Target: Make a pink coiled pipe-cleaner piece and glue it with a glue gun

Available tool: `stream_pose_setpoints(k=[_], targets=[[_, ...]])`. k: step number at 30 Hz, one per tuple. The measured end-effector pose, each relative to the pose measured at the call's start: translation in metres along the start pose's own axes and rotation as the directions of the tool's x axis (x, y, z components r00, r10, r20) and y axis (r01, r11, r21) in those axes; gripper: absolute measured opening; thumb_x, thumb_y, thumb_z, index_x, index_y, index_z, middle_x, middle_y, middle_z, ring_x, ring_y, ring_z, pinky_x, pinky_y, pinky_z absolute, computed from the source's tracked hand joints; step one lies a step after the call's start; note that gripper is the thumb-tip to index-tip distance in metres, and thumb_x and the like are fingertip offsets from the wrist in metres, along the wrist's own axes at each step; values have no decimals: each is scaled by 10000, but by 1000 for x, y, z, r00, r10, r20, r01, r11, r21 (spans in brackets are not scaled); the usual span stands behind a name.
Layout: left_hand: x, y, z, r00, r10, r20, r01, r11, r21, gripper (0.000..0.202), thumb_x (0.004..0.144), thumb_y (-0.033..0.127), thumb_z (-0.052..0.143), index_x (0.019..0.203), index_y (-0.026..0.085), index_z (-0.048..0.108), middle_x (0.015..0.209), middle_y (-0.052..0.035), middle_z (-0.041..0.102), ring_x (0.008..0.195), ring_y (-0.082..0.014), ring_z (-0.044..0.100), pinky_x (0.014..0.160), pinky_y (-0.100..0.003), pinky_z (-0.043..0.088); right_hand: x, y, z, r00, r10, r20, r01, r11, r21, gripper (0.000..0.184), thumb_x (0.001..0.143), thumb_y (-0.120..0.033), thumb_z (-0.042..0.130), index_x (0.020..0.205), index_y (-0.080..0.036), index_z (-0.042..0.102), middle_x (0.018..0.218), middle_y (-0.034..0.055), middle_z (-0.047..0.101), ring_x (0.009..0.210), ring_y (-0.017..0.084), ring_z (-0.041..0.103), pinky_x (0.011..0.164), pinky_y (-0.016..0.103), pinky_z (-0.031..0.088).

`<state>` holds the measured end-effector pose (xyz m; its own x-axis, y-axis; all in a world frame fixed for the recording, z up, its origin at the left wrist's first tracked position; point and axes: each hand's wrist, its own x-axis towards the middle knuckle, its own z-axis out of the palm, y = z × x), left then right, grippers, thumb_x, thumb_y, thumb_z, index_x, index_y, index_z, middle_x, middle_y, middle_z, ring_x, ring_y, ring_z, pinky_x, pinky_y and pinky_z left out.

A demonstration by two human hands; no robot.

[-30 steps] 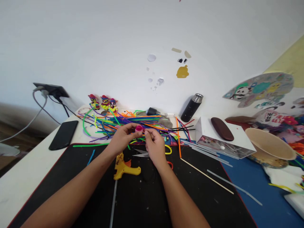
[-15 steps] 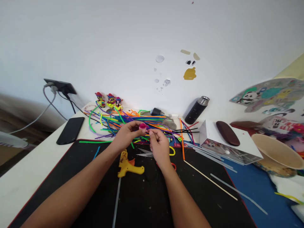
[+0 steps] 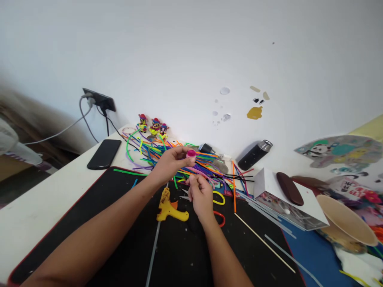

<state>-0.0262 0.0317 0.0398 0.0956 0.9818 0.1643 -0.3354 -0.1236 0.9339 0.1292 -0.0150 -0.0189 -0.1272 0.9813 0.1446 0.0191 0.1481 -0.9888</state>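
Note:
My left hand (image 3: 171, 162) pinches a small pink coiled piece (image 3: 191, 153) and holds it above a pile of colourful pipe cleaners (image 3: 176, 157). Just below and to the right, my right hand (image 3: 200, 194) is curled with fingers pressed together, apart from the pink piece; what it holds I cannot make out. A yellow glue gun (image 3: 171, 205) lies on the black mat (image 3: 89, 207) under my hands, with scissors (image 3: 184, 193) partly hidden behind my right hand.
A black phone (image 3: 104, 154) lies at the left near a wall socket (image 3: 100, 99). Three small figures (image 3: 153, 125) stand at the back. A black flask (image 3: 254, 154), white box (image 3: 287, 195), brown case (image 3: 289, 188), bowl (image 3: 347, 219) and wooden stick (image 3: 263, 242) are at the right.
The view has swung left and down. My left hand has lifted the pink piece a little, and my right hand has dropped away from it.

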Motion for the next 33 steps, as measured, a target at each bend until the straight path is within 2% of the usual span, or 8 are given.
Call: stream_pose_setpoints(k=[4, 8, 11, 14, 17, 19, 26, 33], targets=[[-1, 9, -2, 999, 42, 0, -42, 999, -32, 339, 688, 249, 928, 979, 164, 776, 873, -15, 766, 802, -159, 712, 816, -300, 599, -11, 2, -2, 993, -56, 108, 79, 973, -218, 393, 1019, -537, 616, 830, -197, 673, 566, -60, 492, 500, 125, 457, 531, 256, 355], [-1, 17, -3, 998, 58, 14, -57, 997, -55, 310, 702, 249, 926, 956, 156, 773, 872, -21, 762, 799, -161, 716, 836, -318, 615, -26, -7, -11, 967, -61, 247, 184, 839, -511, 218, 979, -399, 708, 1038, -198, 769, 703, -24, 603, 628, 151, 558, 638, 273, 413], [-1, 19, -3, 998, 56, 16, -54, 993, -105, 302, 726, 255, 922, 970, 156, 775, 879, -30, 766, 794, -160, 721, 839, -330, 625, -38, -16, -16, 935, -9, 354, 261, 691, -674, 314, 952, -429, 770, 1184, -217, 766, 844, 15, 681, 718, 184, 631, 695, 296, 455], [-2, 19, -3, 999, 38, 29, -32, 981, -192, 310, 740, 258, 928, 989, 156, 772, 868, -27, 764, 789, -159, 729, 835, -337, 637, -49, -20, -16, 902, 68, 426, 323, 548, -772, 452, 923, -474, 813, 1288, -218, 738, 1032, 77, 733, 922, 263, 702, 816, 356, 519], [-3, 21, -3, 997, 11, 71, 10, 961, -277, 319, 741, 259, 944, 989, 146, 777, 853, -28, 763, 787, -157, 741, 825, -324, 643, -57, -18, -14, 891, 110, 440, 345, 464, -816, 598, 897, -482, 847, 1388, -182, 683, 1213, 139, 723, 1155, 339, 682, 961, 426, 536], [-5, 23, -2, 996, 0, 95, 30, 946, -323, 333, 731, 263, 959, 989, 142, 785, 867, -40, 774, 776, -160, 749, 802, -318, 648, -59, -15, -11, 891, 124, 437, 348, 430, -833, 645, 886, -478, 860, 1421, -180, 659, 1263, 145, 708, 1202, 350, 661, 1014, 454, 530], [-8, 34, -3, 990, 25, 141, 44, 884, -465, 355, 697, 245, 992, 978, 132, 805, 807, -43, 766, 747, -158, 741, 763, -312, 665, -58, -9, 3, 883, 172, 436, 350, 375, -858, 579, 897, -461, 840, 1387, -205, 669, 1236, 122, 705, 1155, 335, 670, 943, 439, 559], [-12, 42, -3, 984, 25, 174, 64, 870, -490, 331, 708, 241, 988, 957, 123, 805, 777, -38, 747, 736, -152, 725, 766, -312, 663, -59, -7, 7, 895, 204, 397, 266, 471, -841, 437, 907, -395, 822, 1286, -209, 708, 1213, 108, 744, 1140, 307, 687, 962, 393, 521]])
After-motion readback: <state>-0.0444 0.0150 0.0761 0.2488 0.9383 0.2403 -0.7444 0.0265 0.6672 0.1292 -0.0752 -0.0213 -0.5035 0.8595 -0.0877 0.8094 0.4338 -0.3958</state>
